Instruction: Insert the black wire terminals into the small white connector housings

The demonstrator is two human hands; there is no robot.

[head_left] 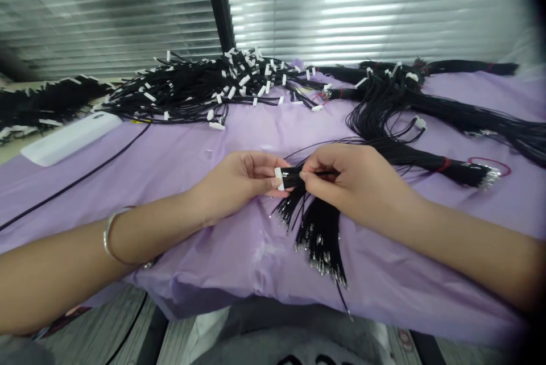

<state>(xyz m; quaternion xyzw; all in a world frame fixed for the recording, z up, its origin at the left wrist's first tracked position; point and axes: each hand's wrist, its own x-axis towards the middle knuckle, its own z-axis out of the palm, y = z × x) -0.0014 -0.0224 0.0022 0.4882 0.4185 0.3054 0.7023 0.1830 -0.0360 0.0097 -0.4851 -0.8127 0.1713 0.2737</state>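
Observation:
My left hand (pixel 241 182) pinches a small white connector (pixel 278 178) between thumb and fingers. My right hand (pixel 347 178) is closed on thin black wires (pixel 318 173) that run into that connector. Beneath my right hand a loose bundle of black wires with metal tips (pixel 319 240) fans toward the table's near edge. A silver bangle (pixel 110 234) sits on my left wrist.
A purple cloth (pixel 239 132) covers the table. A heap of black wires with white connectors (pixel 205 86) lies at the back. Tied black wire bundles (pixel 447 169) lie at the right, with a red rubber band (pixel 490 161). A white flat case (pixel 70 137) rests at the left.

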